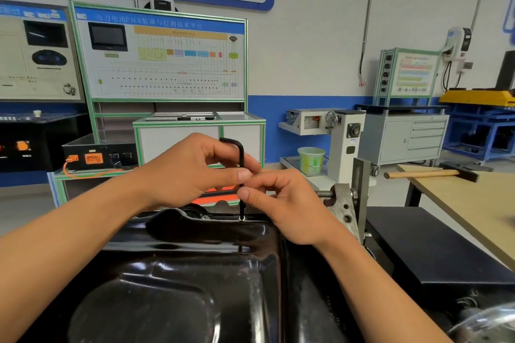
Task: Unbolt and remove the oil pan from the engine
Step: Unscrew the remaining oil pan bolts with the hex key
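Now the left hand (192,172) and right hand (284,206) are pinching the hex key (242,159), upright in a bolt (242,218) on the oil pan (195,273); keeping it seated and vertical should be preventing rounding.

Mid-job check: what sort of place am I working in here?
Likely an automotive training workshop: a wiring-diagram teaching board on a green frame, a black oil pan up front, and a hammer on a wooden bench.

Your left hand (191,172) and right hand (287,206) are bare. Your left forearm (83,231) and right forearm (376,287) are bare to the frame edge. Your thumbnails (244,174) are trimmed short.
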Motion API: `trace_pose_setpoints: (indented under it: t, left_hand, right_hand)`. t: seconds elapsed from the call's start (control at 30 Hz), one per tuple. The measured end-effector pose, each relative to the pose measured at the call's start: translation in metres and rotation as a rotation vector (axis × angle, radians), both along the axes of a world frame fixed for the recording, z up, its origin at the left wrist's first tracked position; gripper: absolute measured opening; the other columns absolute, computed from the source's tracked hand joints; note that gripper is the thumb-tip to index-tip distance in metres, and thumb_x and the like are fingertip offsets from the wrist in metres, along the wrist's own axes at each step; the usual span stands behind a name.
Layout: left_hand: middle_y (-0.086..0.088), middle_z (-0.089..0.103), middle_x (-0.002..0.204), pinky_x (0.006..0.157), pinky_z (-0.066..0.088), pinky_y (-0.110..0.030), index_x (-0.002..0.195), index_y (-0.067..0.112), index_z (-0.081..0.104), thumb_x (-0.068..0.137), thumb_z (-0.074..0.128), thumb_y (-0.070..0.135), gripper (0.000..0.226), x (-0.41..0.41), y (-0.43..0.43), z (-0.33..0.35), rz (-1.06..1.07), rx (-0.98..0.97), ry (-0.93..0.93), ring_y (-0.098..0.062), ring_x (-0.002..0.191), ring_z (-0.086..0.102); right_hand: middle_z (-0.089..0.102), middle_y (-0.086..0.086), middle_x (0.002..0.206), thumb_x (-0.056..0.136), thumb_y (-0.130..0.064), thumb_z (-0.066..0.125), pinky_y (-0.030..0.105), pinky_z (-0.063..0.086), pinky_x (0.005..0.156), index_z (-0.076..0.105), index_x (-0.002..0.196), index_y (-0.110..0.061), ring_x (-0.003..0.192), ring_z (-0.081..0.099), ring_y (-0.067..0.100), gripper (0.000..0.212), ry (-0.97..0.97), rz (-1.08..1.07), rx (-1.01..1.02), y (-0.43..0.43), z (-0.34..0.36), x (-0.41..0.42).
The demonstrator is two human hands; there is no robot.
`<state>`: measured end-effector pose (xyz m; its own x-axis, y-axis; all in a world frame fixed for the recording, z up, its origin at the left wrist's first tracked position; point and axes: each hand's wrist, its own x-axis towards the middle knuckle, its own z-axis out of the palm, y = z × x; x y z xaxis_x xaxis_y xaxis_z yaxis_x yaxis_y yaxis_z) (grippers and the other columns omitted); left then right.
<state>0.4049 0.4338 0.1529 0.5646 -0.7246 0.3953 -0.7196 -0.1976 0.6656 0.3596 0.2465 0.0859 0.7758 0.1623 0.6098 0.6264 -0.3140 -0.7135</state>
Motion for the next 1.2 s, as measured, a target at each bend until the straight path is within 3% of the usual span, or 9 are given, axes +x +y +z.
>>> trace_pose_setpoints:
  t: [0.1, 0.3, 0.4, 0.53, 0.73, 0.83, 1.03, 1.13, 1.2]
  left_hand:
    - [0.005, 0.076, 0.104, 0.100, 0.049, -0.031, 0.102, 0.023, 0.078, 0.080, 0.068, 0.033, 0.026, 0.001, 0.002, 0.000, -0.007, -0.001, 0.033, -0.009, 0.106, 0.068]
    - [-0.003, 0.077, 0.088, 0.096, 0.053, -0.042, 0.086, 0.023, 0.080, 0.065, 0.077, 0.042, 0.029, -0.001, -0.006, -0.003, 0.083, -0.107, -0.006, -0.020, 0.094, 0.070]
    - [-0.012, 0.075, 0.084, 0.091, 0.051, -0.045, 0.078, 0.012, 0.077, 0.063, 0.079, 0.039, 0.031, -0.001, -0.008, -0.005, 0.097, -0.137, -0.009, -0.031, 0.089, 0.068]
    - [-0.014, 0.074, 0.082, 0.083, 0.052, -0.042, 0.074, 0.002, 0.070, 0.063, 0.080, 0.034, 0.035, -0.001, -0.009, -0.006, 0.100, -0.159, -0.031, -0.022, 0.078, 0.066]
    - [0.003, 0.077, 0.096, 0.097, 0.054, -0.035, 0.096, 0.023, 0.079, 0.074, 0.071, 0.037, 0.027, 0.002, -0.003, -0.003, 0.052, -0.057, 0.032, -0.013, 0.099, 0.071]
    - [0.004, 0.078, 0.093, 0.097, 0.053, -0.037, 0.091, 0.021, 0.080, 0.073, 0.071, 0.038, 0.026, 0.001, -0.005, -0.003, 0.070, -0.066, -0.008, -0.011, 0.096, 0.071]
    - [-0.009, 0.075, 0.078, 0.085, 0.053, -0.046, 0.078, 0.008, 0.077, 0.066, 0.077, 0.035, 0.030, -0.005, -0.010, -0.002, 0.107, -0.144, -0.071, -0.033, 0.085, 0.068]
    - [-0.022, 0.072, 0.080, 0.082, 0.052, -0.052, 0.069, 0.001, 0.069, 0.062, 0.079, 0.035, 0.036, -0.006, -0.011, -0.004, 0.110, -0.175, -0.079, -0.044, 0.084, 0.063]
    - [-0.026, 0.069, 0.079, 0.080, 0.051, -0.055, 0.066, -0.001, 0.066, 0.061, 0.080, 0.035, 0.039, -0.005, -0.011, -0.005, 0.104, -0.177, -0.082, -0.048, 0.082, 0.061]
  right_hand:
    - [0.069, 0.018, 0.080, 0.098, -0.006, 0.062, 0.025, 0.043, 0.071, 0.075, 0.103, 0.000, 0.072, 0.050, 0.014, 0.016, 0.036, 0.019, -0.005, 0.000, 0.001, -0.003]
    - [0.042, 0.015, 0.059, 0.084, -0.007, 0.078, 0.046, 0.030, 0.057, 0.065, 0.065, -0.022, 0.058, 0.032, 0.041, 0.027, -0.018, 0.000, 0.047, 0.003, 0.005, -0.005]
    - [0.049, 0.023, 0.058, 0.082, -0.005, 0.079, 0.044, 0.033, 0.056, 0.072, 0.071, -0.020, 0.056, 0.034, 0.039, 0.020, -0.009, -0.004, 0.078, 0.004, 0.005, -0.003]
    - [0.064, 0.006, 0.067, 0.088, -0.004, 0.074, 0.031, 0.042, 0.065, 0.075, 0.079, -0.016, 0.063, 0.046, 0.021, 0.015, 0.012, 0.024, 0.044, 0.003, 0.003, -0.002]
    - [0.070, 0.029, 0.091, 0.098, -0.010, 0.062, 0.032, 0.046, 0.075, 0.076, 0.102, -0.001, 0.076, 0.054, 0.018, 0.017, 0.048, 0.016, -0.022, -0.001, 0.002, -0.002]
    - [0.068, 0.030, 0.084, 0.097, -0.011, 0.064, 0.032, 0.043, 0.072, 0.077, 0.098, -0.001, 0.072, 0.049, 0.019, 0.016, 0.045, 0.011, -0.016, 0.000, 0.002, -0.002]
    - [0.049, 0.026, 0.061, 0.085, -0.008, 0.078, 0.049, 0.031, 0.057, 0.075, 0.078, -0.005, 0.059, 0.033, 0.043, 0.008, -0.010, 0.011, 0.046, 0.002, 0.004, -0.003]
    - [0.055, 0.026, 0.063, 0.084, -0.004, 0.077, 0.046, 0.032, 0.057, 0.077, 0.083, -0.008, 0.059, 0.031, 0.040, 0.004, -0.017, 0.041, 0.053, 0.003, 0.004, -0.003]
    - [0.058, 0.008, 0.063, 0.085, -0.003, 0.076, 0.037, 0.033, 0.058, 0.077, 0.086, -0.003, 0.059, 0.032, 0.029, 0.002, -0.008, 0.054, 0.056, 0.003, 0.004, -0.002]
